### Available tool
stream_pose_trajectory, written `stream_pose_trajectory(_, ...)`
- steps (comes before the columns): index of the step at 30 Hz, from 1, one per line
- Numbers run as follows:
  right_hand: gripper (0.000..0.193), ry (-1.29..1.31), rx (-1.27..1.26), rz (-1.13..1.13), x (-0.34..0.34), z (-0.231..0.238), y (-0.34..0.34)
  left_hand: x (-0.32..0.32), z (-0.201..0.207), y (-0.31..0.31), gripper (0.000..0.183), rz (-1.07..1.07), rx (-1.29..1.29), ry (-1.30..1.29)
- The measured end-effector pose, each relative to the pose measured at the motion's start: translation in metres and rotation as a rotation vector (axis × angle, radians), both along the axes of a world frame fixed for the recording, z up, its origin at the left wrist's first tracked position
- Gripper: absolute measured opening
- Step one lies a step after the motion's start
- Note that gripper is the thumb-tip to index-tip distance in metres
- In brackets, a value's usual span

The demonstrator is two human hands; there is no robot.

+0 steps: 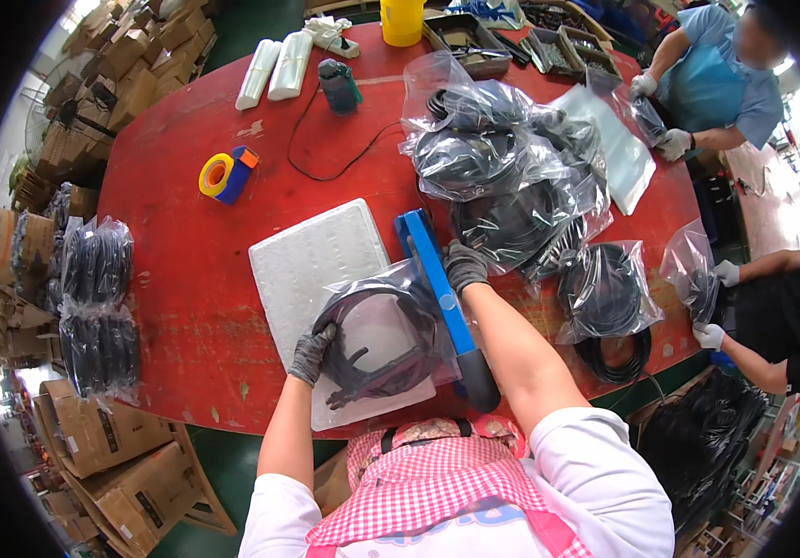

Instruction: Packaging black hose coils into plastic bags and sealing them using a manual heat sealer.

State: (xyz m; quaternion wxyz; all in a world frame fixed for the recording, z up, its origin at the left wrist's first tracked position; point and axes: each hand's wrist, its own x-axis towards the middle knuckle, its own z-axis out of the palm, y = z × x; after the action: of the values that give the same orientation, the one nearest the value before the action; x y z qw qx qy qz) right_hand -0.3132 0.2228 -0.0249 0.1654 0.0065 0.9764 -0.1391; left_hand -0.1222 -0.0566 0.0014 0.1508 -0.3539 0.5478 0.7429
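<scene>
A clear plastic bag with a coiled black cable [372,339] lies over a white foam board [321,246] in front of me. My left hand [311,353], in a grey glove, is closed on the left side of this bag. The bag's right end reaches the blue bar sealer [442,284], whose long arm points away from me and has a dark near end. Just right of the sealer's arm is my gloved right hand [465,265], its fingers curled. What they grip is hidden.
Bagged cable coils [502,177] are heaped beyond my right hand; another bagged coil [609,288] lies to the right. A tape dispenser [228,175] and a corded dark device [339,86] sit far left. Two co-workers with white gloves [674,144] handle bags along the right edge.
</scene>
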Motion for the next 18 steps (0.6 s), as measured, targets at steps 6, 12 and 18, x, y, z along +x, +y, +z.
stream_pose_trajectory(6, 0.035, 0.23, -0.524, -0.132, 0.062, 0.086, 0.034, 0.002, -0.002, 0.001, 0.03, -0.037, -0.105, 0.013)
stream_pose_trajectory(12, 0.074, 0.179, -0.061, 0.369, 0.206, 0.144, 0.031, 0.003, 0.006, 0.004, 0.028, 0.029, -0.053, -0.025)
stream_pose_trajectory(18, 0.06, 0.468, -0.137, 0.311, 0.23, 0.051, 0.042, 0.006, -0.009, 0.003, 0.027, 0.073, 0.004, 0.024)
